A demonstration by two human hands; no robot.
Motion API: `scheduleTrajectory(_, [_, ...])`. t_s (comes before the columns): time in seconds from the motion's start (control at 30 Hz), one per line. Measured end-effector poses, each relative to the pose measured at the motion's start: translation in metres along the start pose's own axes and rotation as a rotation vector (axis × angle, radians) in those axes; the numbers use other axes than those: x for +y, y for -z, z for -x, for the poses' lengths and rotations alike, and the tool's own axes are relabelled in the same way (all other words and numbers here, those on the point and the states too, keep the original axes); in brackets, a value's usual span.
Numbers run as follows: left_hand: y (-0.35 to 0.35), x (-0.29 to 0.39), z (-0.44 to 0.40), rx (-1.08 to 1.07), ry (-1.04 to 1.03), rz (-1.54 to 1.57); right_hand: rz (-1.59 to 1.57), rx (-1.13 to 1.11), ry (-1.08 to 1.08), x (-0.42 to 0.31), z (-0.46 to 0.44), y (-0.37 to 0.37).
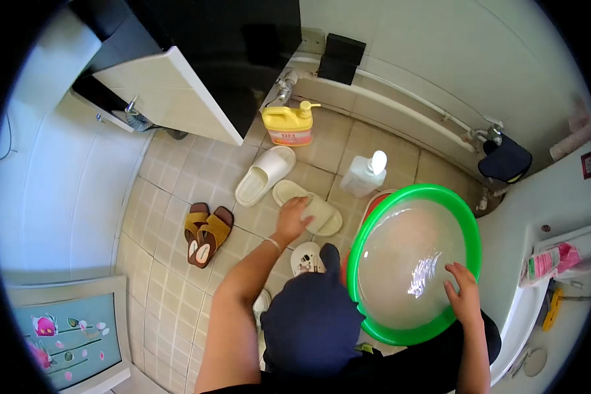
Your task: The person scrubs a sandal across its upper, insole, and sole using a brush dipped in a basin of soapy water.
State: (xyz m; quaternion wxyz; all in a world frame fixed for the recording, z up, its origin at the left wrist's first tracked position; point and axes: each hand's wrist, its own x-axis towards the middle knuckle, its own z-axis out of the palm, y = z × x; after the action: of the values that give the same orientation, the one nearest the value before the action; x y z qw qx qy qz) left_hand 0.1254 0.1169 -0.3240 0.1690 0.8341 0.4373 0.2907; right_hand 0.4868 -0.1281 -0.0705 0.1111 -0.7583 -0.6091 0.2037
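My left hand reaches down to a cream slipper on the tiled floor, its fingers apart over the slipper's strap; whether they touch it is hard to tell. Up and to the left of it lies a second cream slipper. My right hand, empty with its fingers spread, is over the right side of a green basin of cloudy water. A clear bottle with a white top stands behind the basin.
A yellow pump jug stands by the wall pipes. Brown sandals lie at the left. An open cabinet door juts out at the upper left. A white sink edge is at the right.
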Motion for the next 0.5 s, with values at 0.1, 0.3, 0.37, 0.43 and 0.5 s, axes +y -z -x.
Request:
scheduleTrajectory(0.1, [-0.030,0.005,-0.006,-0.328,0.371,0.021,0.006,-0.042,-0.098,0.003,-0.008,-0.002])
scheduleTrajectory(0.3, [-0.025,-0.006,0.003,-0.096,0.722,0.257,-0.074,-0.082,-0.088,-0.012,-0.030,0.001])
scheduleTrajectory(0.37, [-0.002,-0.012,0.000,-0.157,0.820,0.315,-0.086,-0.065,-0.110,-0.015,-0.035,-0.002])
scheduleTrajectory(0.43, [-0.008,-0.034,0.035,0.069,0.729,0.285,-0.090,-0.086,-0.103,-0.018,-0.038,-0.002])
scheduleTrajectory(0.5, [-0.009,-0.063,0.077,0.379,0.696,0.251,-0.088,-0.087,-0.110,-0.020,-0.037,-0.002])
